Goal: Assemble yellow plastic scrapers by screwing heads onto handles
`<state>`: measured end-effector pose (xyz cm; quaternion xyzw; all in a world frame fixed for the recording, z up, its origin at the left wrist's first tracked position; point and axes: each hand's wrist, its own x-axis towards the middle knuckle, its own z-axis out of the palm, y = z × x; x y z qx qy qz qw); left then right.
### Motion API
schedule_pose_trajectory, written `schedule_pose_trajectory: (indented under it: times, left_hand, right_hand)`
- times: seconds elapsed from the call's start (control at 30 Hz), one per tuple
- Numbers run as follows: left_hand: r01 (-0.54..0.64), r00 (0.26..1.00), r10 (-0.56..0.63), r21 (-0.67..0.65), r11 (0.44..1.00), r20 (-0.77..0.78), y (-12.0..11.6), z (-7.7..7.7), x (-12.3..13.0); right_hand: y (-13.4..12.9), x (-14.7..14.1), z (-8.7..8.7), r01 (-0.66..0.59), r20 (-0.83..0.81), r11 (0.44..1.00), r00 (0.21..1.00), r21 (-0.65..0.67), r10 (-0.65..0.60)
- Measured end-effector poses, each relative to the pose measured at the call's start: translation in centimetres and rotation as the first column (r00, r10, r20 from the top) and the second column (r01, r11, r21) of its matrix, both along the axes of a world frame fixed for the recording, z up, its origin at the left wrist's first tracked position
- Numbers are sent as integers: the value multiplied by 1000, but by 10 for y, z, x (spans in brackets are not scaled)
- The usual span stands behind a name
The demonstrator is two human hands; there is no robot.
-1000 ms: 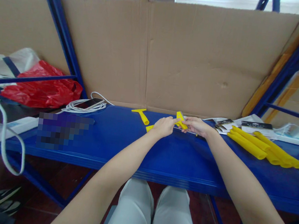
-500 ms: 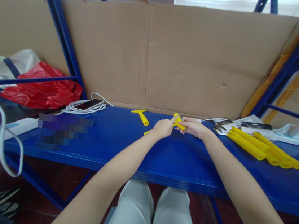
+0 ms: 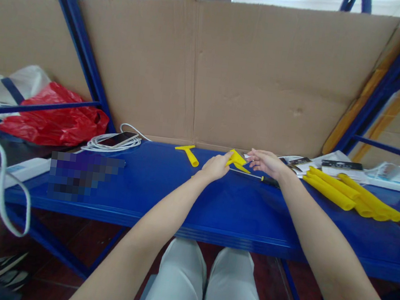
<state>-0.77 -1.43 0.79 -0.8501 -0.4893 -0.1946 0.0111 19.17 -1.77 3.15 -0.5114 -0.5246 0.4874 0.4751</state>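
Presently, blue tabletop [image 3: 243, 216] in use; left grip [image 3: 216, 167] occupied

Yellow tubes [image 3: 329, 191] lie at right. Right grip [image 3: 264, 164] partly curled. Screwdriver [image 3: 268, 181] lies near it. Yellow tool [image 3: 236, 159] held in left grip, over the rear of the tabletop. Pale sliver [image 3: 246, 156] at right grip; whether pinched, cannot tell.

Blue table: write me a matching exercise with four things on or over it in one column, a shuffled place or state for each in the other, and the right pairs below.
Things:
1. Left hand
2. Screwdriver
3. Yellow tubes
4. Coiled white cable

Places and states:
A. Grouped to the right of the right hand
B. Towards the back of the blue table, with a phone on it
C. Gripping a yellow piece
D. Lying with its shaft pointing left

Right pairs: 1-C, 2-D, 3-A, 4-B
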Motion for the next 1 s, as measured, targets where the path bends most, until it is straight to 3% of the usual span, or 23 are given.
schedule_pose_trajectory:
  times: [0.1, 0.17, 0.23, 0.3, 0.4, 0.5, 0.63, 1.0]
  left_hand:
    - [30, 987, -25, -25, 999, 158, 7, -1, -3]
    - [67, 956, -56, -31, 997, 287, 10, 1, -2]
    - [111, 903, -76, -58, 992, 424, 9, 5, 0]
    - [158, 839, -47, -160, 974, 542, 5, 9, 3]
    - [229, 760, 72, -370, 901, 646, -4, 14, 8]
    - [307, 688, 159, -483, 820, 708, -9, 14, 11]
    - [369, 640, 225, -551, 749, 735, -11, 12, 12]
    - [416, 639, 264, -613, 672, 723, -13, 12, 12]
  right_hand:
    - [9, 28, -3, 311, 182, 944, 928, 105, -326]
    - [15, 44, -10, 388, 476, 892, 755, 232, -452]
    - [19, 53, -17, 335, 730, 895, 524, 295, -438]
    - [21, 56, -22, 269, 874, 926, 338, 266, -349]
    - [21, 55, -26, 232, 946, 950, 197, 208, -256]
    - [21, 53, -27, 228, 958, 950, 140, 214, -249]
    - [22, 53, -27, 205, 965, 957, 124, 205, -233]
    - [23, 56, -30, 120, 968, 968, 98, 219, -231]
